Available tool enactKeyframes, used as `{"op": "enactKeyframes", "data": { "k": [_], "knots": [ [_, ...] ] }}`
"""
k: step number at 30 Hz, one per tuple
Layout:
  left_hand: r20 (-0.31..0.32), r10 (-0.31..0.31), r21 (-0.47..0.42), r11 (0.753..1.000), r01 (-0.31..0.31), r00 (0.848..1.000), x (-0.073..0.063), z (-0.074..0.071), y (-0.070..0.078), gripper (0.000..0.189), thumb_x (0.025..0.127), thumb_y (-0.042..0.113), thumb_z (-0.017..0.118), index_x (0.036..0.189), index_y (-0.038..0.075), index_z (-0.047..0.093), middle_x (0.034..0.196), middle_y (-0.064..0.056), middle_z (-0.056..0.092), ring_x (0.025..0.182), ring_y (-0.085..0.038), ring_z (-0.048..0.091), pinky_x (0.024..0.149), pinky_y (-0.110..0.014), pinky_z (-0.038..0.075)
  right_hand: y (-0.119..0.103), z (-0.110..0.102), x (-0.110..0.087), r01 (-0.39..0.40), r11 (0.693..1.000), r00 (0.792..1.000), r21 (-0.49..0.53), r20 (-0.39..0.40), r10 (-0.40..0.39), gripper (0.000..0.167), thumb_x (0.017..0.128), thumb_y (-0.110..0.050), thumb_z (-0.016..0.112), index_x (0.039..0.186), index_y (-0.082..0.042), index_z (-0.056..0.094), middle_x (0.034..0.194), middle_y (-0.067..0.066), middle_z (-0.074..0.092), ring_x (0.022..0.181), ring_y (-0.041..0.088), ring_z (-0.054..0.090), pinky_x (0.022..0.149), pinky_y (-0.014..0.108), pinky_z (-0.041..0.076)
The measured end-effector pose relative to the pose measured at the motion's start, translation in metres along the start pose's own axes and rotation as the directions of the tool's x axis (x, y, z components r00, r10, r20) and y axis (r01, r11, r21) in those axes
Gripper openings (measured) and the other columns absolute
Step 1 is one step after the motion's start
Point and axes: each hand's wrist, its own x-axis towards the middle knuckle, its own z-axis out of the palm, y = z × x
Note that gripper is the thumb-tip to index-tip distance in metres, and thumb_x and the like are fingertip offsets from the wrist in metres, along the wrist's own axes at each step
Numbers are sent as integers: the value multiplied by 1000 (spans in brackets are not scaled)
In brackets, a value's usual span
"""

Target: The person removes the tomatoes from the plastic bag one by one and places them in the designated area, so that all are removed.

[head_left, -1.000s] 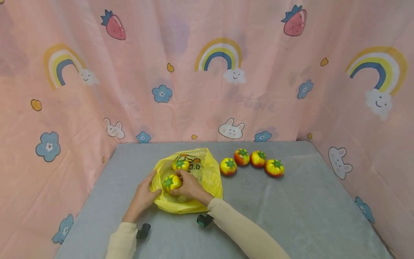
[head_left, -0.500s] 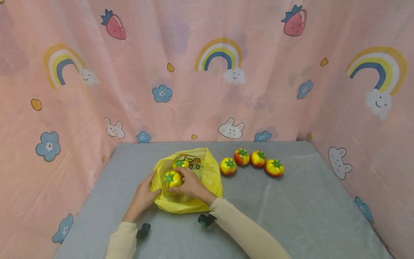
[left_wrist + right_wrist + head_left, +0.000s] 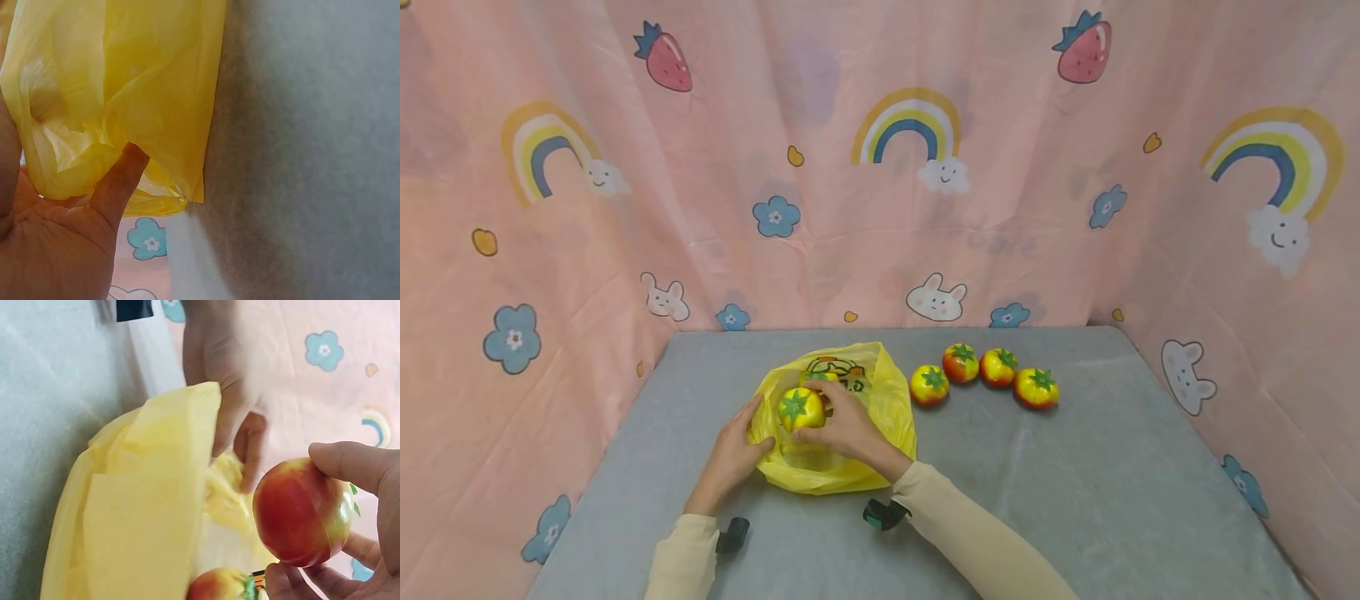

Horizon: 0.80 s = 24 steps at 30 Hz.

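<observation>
A yellow plastic bag (image 3: 891, 408) with dark print inside stands with its mouth spread on the table. My left hand (image 3: 735, 446) grips the bag's left rim; in the left wrist view its thumb lies against the yellow film. Over the bag's mouth my right hand (image 3: 848, 423) holds a red-and-yellow tomato (image 3: 797, 410) with a green star-shaped top. The right wrist view shows this held tomato (image 3: 300, 512) between thumb and fingertips, above the bag's inside. A second tomato (image 3: 812, 380) lies in the bag, partly hidden behind the right hand.
Right of the bag, several more tomatoes stand in a loose row: the nearest tomato (image 3: 929, 387), one behind it (image 3: 960, 364), and the rightmost tomato (image 3: 1036, 389). The grey table (image 3: 1075, 483) meets a pink patterned curtain (image 3: 880, 250) at the back and sides.
The right hand has lifted the tomato a little higher out of the bag and shifted slightly right, covering more of the tomato behind. The left hand and bag have stayed put.
</observation>
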Motion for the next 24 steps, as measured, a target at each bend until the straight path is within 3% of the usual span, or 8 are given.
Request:
{"op": "enactKeyframes", "data": {
  "k": [10,19,24],
  "knots": [
    [2,5,-4,1000,-5,1000,2,1,-2,78,87,12,65,155,4,27,158,-24,31,146,-42,29,120,-55,26,-12,-10,-12,42,997,998,58,-43,-40,69,79,-26,81,140,-18,50,135,4,55,114,20,58,98,38,55],
    [-1,1,-8,1000,-1,1000,1,1,-2,77,87,11,65,154,3,27,158,-24,31,146,-43,28,120,-55,25,-24,-24,-23,108,993,991,55,-82,-103,70,79,-28,82,140,-18,50,139,1,53,116,17,57,94,30,56],
    [-20,18,-6,1000,-18,1000,0,1,-2,77,86,10,65,154,3,29,157,-25,31,145,-44,29,120,-55,26,-22,-33,-27,147,986,985,75,-107,-138,69,79,-25,82,140,-16,51,140,2,53,115,18,57,93,34,56]
  ]
}}
